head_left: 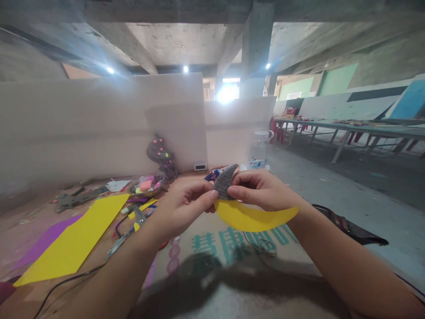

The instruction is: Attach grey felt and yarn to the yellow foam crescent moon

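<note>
Surroundings, far side: pale partition [99, 115], upright, spanning left to centre. Before it, one dark irregular object [159, 153] with pink and yellow-green dots; right of that, one small white-framed display [200, 166]. Far right of centre, one clear jar [259, 150] with pale rim and blue marking. Farther right, beyond the floor, one long table [348, 127] with red stools [277, 133] by it.

Left: one large yellow sheet [76, 239] overlapping one purple sheet [49, 239]; a dark cable [69, 277] nearer; a grey tool-like item [79, 198] farther off; a metal tool [140, 217], type unclear, just beside the left forearm.

Right: one black bag [348, 225], partly hidden by the right forearm.

Near, centre: work surface [215, 266] printed with green characters, shadowed.

In the way: one blue item [212, 175], mostly hidden behind the held work.

Held work, centre, raised above the surface: one grey piece [225, 182], fabric-like, streaked, curved to a point at upper right; below it, one yellow crescent [255, 218], smooth, its tip reaching right across the right wrist. Whether the two are joined, cannot tell.

Grip: left hand [189, 201], thumb and fingers pinched on the grey piece's left edge; right hand [257, 188], likewise on its right edge.
</note>
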Motion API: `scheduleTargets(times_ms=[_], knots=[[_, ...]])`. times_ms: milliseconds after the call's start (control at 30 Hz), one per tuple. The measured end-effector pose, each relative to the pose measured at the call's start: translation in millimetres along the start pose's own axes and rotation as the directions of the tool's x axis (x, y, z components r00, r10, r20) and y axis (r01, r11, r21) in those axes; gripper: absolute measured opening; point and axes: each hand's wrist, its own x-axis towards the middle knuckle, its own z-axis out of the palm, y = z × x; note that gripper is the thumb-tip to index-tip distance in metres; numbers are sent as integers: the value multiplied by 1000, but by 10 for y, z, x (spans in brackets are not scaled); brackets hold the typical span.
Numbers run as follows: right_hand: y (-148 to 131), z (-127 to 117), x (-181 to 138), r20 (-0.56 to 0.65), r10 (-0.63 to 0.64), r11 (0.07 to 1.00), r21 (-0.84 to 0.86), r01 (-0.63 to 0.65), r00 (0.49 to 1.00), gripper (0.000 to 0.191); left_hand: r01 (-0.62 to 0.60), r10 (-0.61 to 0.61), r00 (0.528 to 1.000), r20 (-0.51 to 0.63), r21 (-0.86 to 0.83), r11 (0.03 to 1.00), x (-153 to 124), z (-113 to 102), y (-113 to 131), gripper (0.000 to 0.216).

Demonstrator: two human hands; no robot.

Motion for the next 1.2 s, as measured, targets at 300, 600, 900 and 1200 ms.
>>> scheduleTargets(times_ms=[300,600,900,1200], knots=[[54,3,-13,86,44,971,232,-63,995,43,-70,84,991,104,-139,988,9,-49,16,29],[30,-3,-14,95,-1,995,95,-8,995,41,1,5,999,45,-117,993,-5,-33,23,21],[-18,18,-31,99,-91,996,23,89,991,44,36,-36,999,-11,29,999,-17,12,29,27],[-89,-4,-82,135,-27,985,-168,49,990,24,63,-66,996,58,54,997,-21,41,0,28]])
